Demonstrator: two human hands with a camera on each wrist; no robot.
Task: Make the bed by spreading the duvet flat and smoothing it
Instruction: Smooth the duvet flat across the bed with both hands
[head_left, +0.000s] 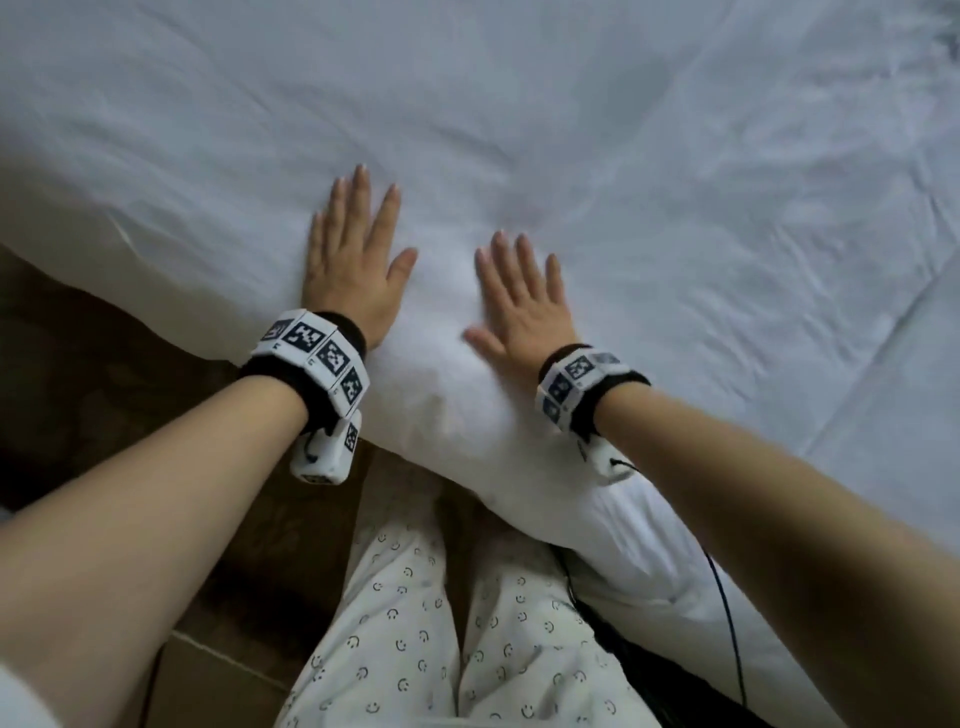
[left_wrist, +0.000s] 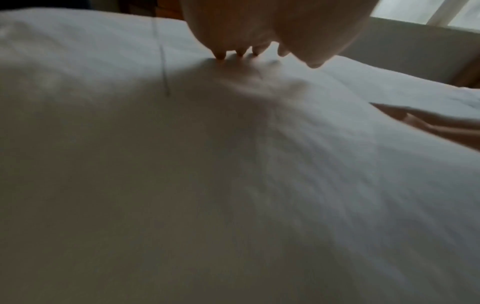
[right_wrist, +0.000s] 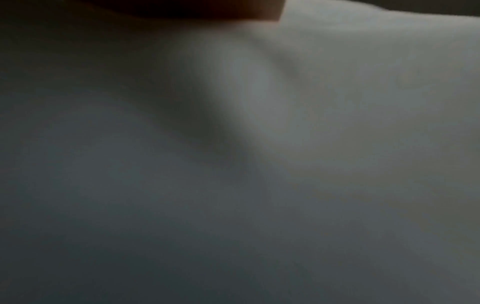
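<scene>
A white duvet (head_left: 571, 130) covers the bed and fills most of the head view, with fine creases and a puffy near edge. My left hand (head_left: 353, 249) lies flat on it near that edge, fingers straight and spread. My right hand (head_left: 524, 296) lies flat beside it to the right, fingers straight too. In the left wrist view the left hand (left_wrist: 259, 41) presses its fingertips (left_wrist: 221, 56) into the duvet (left_wrist: 182, 164), and the right hand's fingers (left_wrist: 428, 123) show at the right. The right wrist view is dark and blurred, showing only duvet cloth (right_wrist: 337, 102).
The duvet's edge hangs off the bed in front of my legs in patterned trousers (head_left: 441, 623). Dark wooden floor (head_left: 130, 415) lies at the left. A black cable (head_left: 727, 613) runs down at the right. A seam line (head_left: 883, 338) crosses the duvet at the right.
</scene>
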